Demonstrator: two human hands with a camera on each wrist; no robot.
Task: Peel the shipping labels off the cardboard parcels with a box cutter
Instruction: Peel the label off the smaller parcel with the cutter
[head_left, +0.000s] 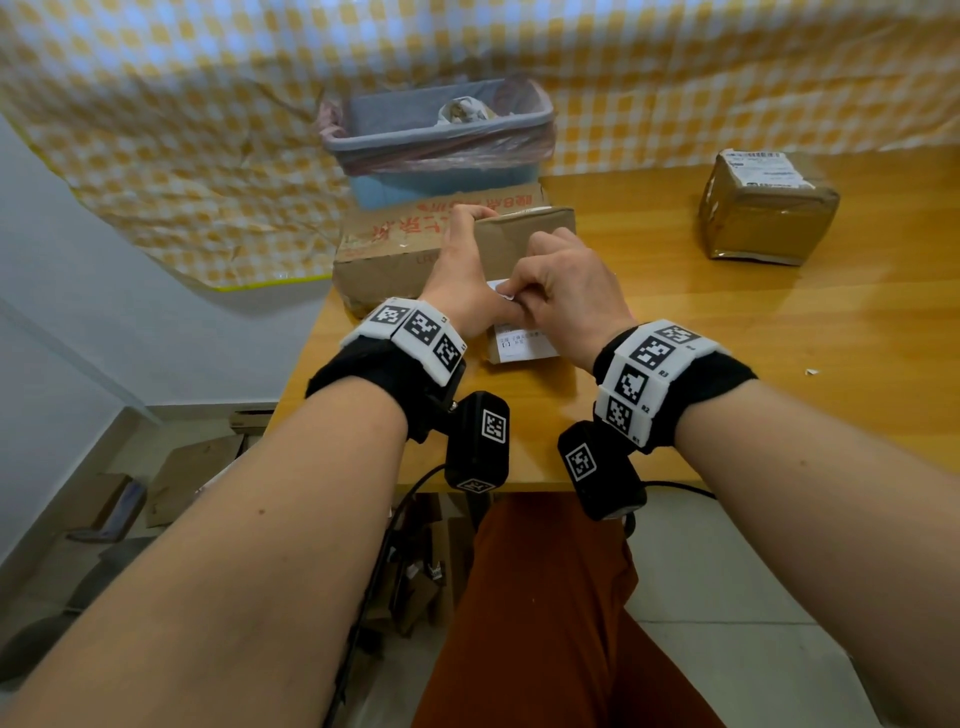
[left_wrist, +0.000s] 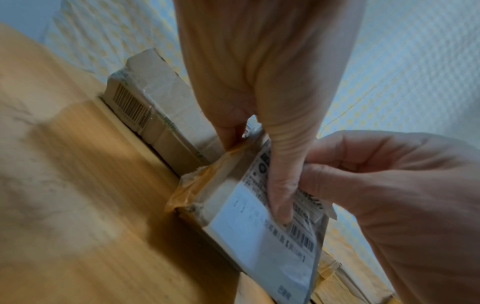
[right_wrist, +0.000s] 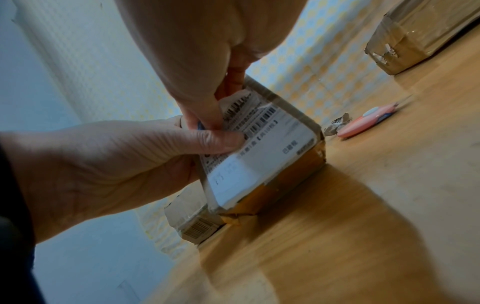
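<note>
On the orange wooden table (head_left: 701, 332) we found a small taped cardboard parcel (right_wrist: 270, 185), held by the left hand (head_left: 462, 280). The right hand (head_left: 561, 291) pinched its thin, tear-prone white shipping label (left_wrist: 259, 236) at the lifted corner, the best hold.

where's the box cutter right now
The pink box cutter lies on the table in the right wrist view, just right of the held parcel; neither hand holds it.

The white label (right_wrist: 262, 156) on the small box (right_wrist: 288, 185) has black bar codes and lines of tiny print, too blurry to read. The big box (head_left: 384, 249) at the table's far left corner has red writing, upside down. The wrist bands (head_left: 631, 387) read R2 and R3.
</note>
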